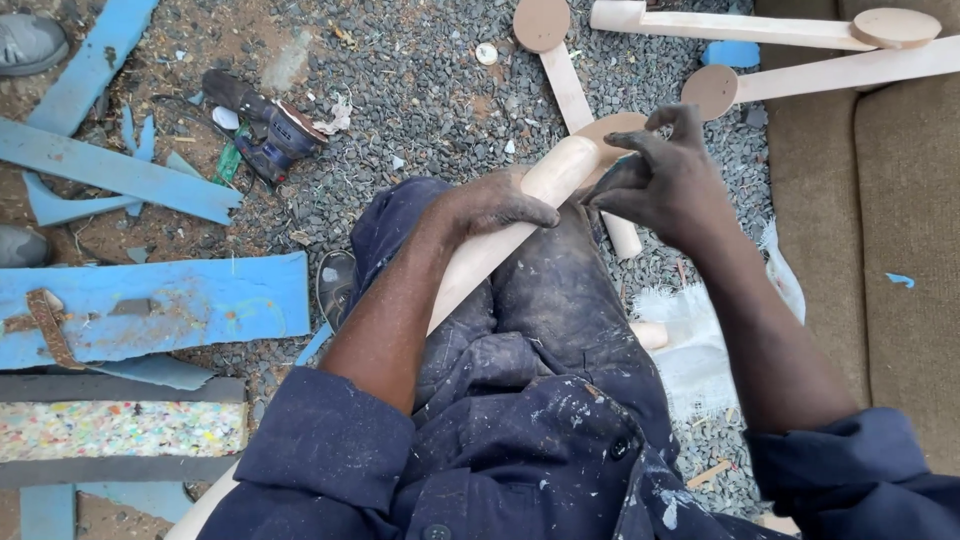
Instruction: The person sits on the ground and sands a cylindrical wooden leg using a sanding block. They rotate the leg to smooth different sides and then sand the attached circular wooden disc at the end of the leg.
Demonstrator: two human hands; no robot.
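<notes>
A long pale wooden furniture leg [545,185] lies slanted across my lap, its rounded top end pointing up and right. My left hand [490,205] is wrapped over its upper part, gripping it. My right hand [665,180] is pressed against the leg's top end, with fingers bent; a small dark piece seems pinched under them, too hidden to identify. My dusty dark blue trousers [560,300] and sleeves fill the lower part of the view.
Gravel ground [420,90] lies ahead. Several more wooden legs with round ends [560,70] lie at the top. A dark power sander [265,125] lies to the left, among blue board scraps [190,305]. A brown sofa [890,200] stands at right. White cloth [700,340] is beside my knee.
</notes>
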